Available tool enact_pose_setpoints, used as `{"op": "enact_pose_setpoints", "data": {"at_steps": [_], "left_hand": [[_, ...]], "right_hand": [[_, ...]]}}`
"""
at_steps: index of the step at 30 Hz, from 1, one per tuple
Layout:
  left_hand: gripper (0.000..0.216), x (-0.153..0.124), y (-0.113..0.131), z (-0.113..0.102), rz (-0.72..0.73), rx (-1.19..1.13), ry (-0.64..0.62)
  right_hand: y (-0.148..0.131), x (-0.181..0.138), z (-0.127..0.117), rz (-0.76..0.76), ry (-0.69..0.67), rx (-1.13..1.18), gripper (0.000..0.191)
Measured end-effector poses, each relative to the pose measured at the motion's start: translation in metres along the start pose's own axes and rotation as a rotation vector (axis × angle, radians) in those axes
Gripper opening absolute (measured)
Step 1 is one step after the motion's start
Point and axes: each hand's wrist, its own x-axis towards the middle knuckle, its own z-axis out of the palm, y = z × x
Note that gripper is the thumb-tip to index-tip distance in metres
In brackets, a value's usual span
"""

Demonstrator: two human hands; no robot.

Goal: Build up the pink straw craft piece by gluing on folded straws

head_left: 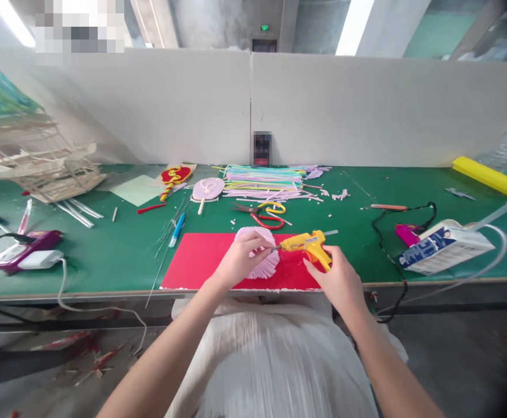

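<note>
My left hand (241,259) is closed on a pale pink fan-shaped piece made of strips (259,251), holding it over a red mat (196,261) on the green table. My right hand (338,277) grips a yellow glue gun (308,244) by its handle. The gun's nozzle points left and meets the pink piece beside my left fingers.
Behind the mat lie red and yellow scissors (266,213), a heap of coloured strips (264,180), a pink round piece on a stick (207,190) and a blue pen (177,229). A white box (447,248) and black cable (384,244) sit right; a purple device (24,247) left.
</note>
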Motion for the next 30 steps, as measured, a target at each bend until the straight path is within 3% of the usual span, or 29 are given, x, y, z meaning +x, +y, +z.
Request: {"op": "enact_pose_setpoints", "data": {"at_steps": [12,19,30], "left_hand": [[0.009,0.003,-0.009,-0.005,-0.261,-0.182,0.132],[0.011,-0.007,-0.014,0.005,-0.257,-0.219,0.236],[0.013,-0.008,-0.013,0.007,-0.232,-0.216,0.26]], "right_hand": [[-0.024,-0.003,0.02,-0.147,0.045,-0.092,0.028],[-0.027,-0.003,0.02,-0.189,0.045,-0.111,0.022],[-0.027,-0.004,0.021,-0.237,0.032,-0.106,0.017]]}}
